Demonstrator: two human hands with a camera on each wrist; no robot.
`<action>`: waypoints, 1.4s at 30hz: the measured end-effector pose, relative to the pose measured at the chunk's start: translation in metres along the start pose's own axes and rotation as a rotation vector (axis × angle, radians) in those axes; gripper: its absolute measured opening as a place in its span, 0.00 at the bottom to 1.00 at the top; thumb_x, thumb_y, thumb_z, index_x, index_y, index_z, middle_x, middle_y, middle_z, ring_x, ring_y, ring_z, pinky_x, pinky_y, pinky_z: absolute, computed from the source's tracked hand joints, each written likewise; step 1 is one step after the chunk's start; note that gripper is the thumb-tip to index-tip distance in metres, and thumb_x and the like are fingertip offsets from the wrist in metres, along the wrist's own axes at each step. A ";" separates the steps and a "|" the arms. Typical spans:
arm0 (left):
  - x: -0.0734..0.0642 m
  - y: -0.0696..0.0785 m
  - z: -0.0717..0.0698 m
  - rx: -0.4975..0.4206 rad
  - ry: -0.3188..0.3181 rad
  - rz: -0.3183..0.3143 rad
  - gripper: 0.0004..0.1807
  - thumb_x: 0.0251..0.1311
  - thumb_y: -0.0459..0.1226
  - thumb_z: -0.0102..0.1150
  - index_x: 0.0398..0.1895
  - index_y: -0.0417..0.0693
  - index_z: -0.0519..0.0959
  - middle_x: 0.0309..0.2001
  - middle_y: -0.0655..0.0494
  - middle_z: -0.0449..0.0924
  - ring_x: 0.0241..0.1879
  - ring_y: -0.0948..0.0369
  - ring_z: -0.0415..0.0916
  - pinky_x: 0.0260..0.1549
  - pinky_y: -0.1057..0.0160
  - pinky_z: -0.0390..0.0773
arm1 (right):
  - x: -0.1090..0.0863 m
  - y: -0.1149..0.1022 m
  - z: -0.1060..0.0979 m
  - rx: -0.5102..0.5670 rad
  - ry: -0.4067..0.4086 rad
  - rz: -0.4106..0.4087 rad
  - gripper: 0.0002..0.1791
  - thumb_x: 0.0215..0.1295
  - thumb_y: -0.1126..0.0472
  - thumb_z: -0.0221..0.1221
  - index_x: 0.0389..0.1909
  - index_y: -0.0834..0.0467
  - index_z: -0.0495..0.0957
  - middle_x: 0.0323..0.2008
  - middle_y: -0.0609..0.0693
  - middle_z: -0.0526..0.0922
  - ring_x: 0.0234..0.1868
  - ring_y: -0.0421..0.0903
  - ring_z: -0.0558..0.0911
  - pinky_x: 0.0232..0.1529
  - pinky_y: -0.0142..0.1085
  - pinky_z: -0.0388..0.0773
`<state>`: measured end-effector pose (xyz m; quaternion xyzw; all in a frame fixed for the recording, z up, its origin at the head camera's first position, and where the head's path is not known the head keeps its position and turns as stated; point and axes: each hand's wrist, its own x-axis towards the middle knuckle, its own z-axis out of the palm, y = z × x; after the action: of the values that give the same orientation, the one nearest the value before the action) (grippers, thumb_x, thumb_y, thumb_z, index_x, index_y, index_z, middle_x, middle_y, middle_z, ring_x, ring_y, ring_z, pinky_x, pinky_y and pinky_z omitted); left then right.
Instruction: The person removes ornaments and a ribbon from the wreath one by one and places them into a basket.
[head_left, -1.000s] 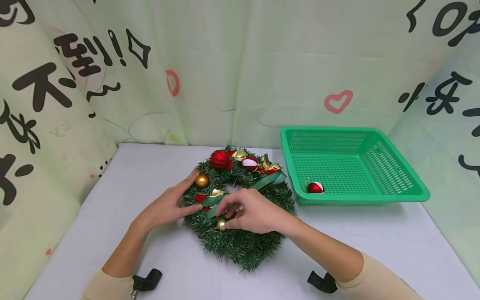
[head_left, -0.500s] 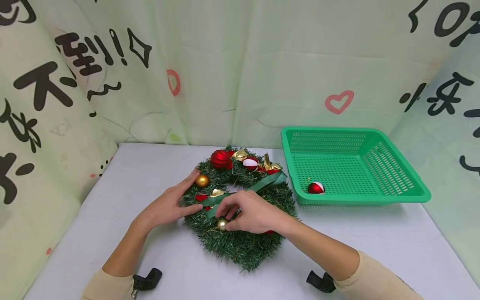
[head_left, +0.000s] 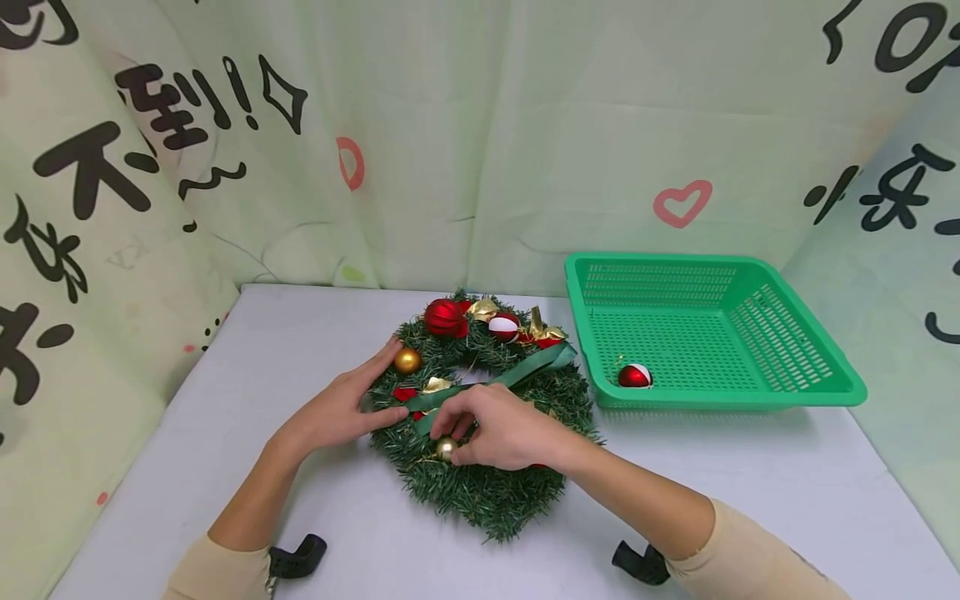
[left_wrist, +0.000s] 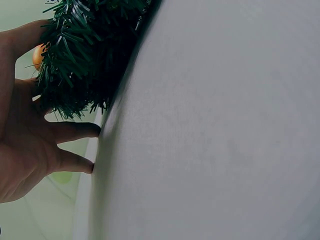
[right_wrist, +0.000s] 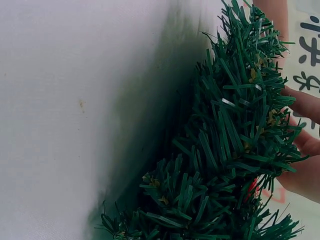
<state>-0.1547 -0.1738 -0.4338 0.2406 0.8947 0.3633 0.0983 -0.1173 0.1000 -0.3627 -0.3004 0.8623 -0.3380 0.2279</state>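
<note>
A green Christmas wreath [head_left: 495,500] lies on the table, bearing red, gold and white baubles, bows and a green ribbon [head_left: 536,367]. My left hand [head_left: 341,408] rests against its left side, thumb over the top near the ribbon's end. In the left wrist view, fingers [left_wrist: 75,131] of that hand are straight and spread, two tips touching the table. My right hand [head_left: 506,427] reaches over the wreath's middle with bent fingers, holding a small pale gold bauble [head_left: 446,449] at thumb and fingertips. The hand hides part of the wreath; the bauble's hanger is not visible.
A green plastic basket [head_left: 750,398] stands at the back right, close to the wreath. Inside, near its left front corner, lies a red and white bauble [head_left: 635,376]. A white cloth covers the table [head_left: 315,333]; a printed curtain [head_left: 570,150] hangs behind and at the sides.
Both hands, the wreath and the small gold bauble stay almost as they were. The whole head view has shifted very slightly.
</note>
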 end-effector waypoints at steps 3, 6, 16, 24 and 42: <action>0.000 0.000 0.000 -0.003 0.001 0.002 0.54 0.67 0.59 0.64 0.87 0.62 0.43 0.86 0.59 0.40 0.82 0.48 0.50 0.75 0.36 0.59 | 0.001 0.000 0.001 -0.010 0.001 -0.001 0.11 0.61 0.68 0.73 0.42 0.52 0.88 0.38 0.44 0.88 0.41 0.42 0.86 0.41 0.31 0.83; 0.001 0.000 0.001 -0.003 0.000 0.002 0.54 0.67 0.59 0.64 0.87 0.63 0.43 0.86 0.59 0.40 0.82 0.48 0.50 0.75 0.36 0.59 | 0.001 0.000 0.001 -0.014 0.001 0.001 0.11 0.60 0.68 0.73 0.42 0.52 0.88 0.37 0.43 0.88 0.41 0.41 0.86 0.40 0.31 0.83; 0.000 0.000 0.001 -0.006 -0.002 -0.001 0.54 0.67 0.59 0.64 0.87 0.63 0.42 0.86 0.59 0.40 0.82 0.47 0.49 0.75 0.35 0.59 | 0.001 0.001 0.002 -0.013 0.000 0.005 0.13 0.59 0.72 0.73 0.40 0.52 0.88 0.37 0.43 0.88 0.41 0.42 0.86 0.39 0.31 0.82; -0.001 0.002 0.001 -0.005 -0.001 0.002 0.54 0.67 0.58 0.64 0.87 0.62 0.43 0.85 0.58 0.41 0.82 0.47 0.50 0.75 0.36 0.60 | 0.002 0.001 0.004 -0.027 0.011 -0.011 0.12 0.59 0.72 0.72 0.39 0.53 0.87 0.37 0.43 0.88 0.40 0.41 0.85 0.41 0.30 0.82; 0.000 -0.001 0.001 -0.004 0.001 0.002 0.54 0.67 0.58 0.65 0.87 0.62 0.43 0.85 0.58 0.40 0.82 0.47 0.50 0.75 0.36 0.60 | 0.006 0.002 0.009 -0.053 0.020 -0.025 0.11 0.58 0.70 0.74 0.38 0.53 0.87 0.36 0.42 0.87 0.37 0.38 0.84 0.42 0.29 0.81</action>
<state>-0.1547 -0.1737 -0.4347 0.2411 0.8938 0.3653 0.0981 -0.1174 0.0932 -0.3710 -0.3137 0.8694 -0.3210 0.2068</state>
